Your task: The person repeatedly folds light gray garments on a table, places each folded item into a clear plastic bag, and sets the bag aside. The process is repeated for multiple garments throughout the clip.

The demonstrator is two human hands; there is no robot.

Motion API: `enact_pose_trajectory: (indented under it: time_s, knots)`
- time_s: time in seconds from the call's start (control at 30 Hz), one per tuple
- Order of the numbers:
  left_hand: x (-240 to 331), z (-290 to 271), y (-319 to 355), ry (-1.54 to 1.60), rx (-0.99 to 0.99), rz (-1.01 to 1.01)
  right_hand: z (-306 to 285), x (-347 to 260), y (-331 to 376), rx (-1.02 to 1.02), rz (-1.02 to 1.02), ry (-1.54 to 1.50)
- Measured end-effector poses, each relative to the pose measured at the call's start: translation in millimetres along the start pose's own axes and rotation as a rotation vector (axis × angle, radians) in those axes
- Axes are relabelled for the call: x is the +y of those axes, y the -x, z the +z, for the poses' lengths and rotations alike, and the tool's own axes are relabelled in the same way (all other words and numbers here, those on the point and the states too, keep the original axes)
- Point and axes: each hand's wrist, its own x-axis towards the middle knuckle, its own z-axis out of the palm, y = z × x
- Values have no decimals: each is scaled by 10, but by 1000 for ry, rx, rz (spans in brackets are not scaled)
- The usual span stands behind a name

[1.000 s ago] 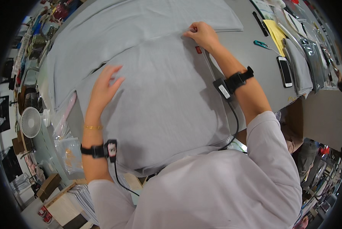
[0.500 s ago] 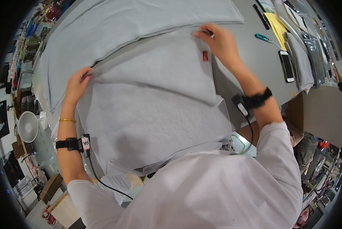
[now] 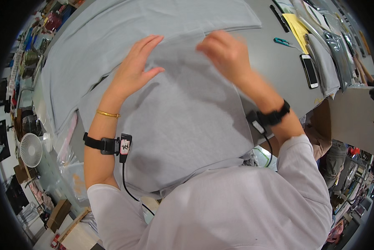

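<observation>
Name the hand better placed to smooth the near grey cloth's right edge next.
Right, probably: the right hand, though blurred, is at that edge's far end, while the left hand is over the left half of the cloth.

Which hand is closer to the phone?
The right. The right hand is left of the phone, by the grey cloth's far right corner; the left hand is farther left, over the cloth.
</observation>
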Motion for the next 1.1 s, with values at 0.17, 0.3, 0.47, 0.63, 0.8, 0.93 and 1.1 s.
enact_pose_trajectory:
  time_s: [0.17,0.3,0.47,0.63,0.8,0.93,1.1]
  knots:
    - [-111,-428,187,88,-518,-250,-667,-634,-27,-127,-72,-272]
    - [-528,-857,799,160,-566,-598,-311,3,181,-366,754,-138]
    - [-865,-1202,1439,-313,-670,-584,196,366,473,-476,595,216]
    - [-778,-1339,1823,-461,-594,-395,-272,-290,270,-357,175,31]
    - [-715,-1377,1900,-515,-537,-457,17,34,-253,-357,553,-335]
    - [-712,-1447,2057,-608,-510,-429,738,552,-77,-420,467,48]
    - [-515,-1541,2325,-674,-392,-421,985,783,293,-308,337,65]
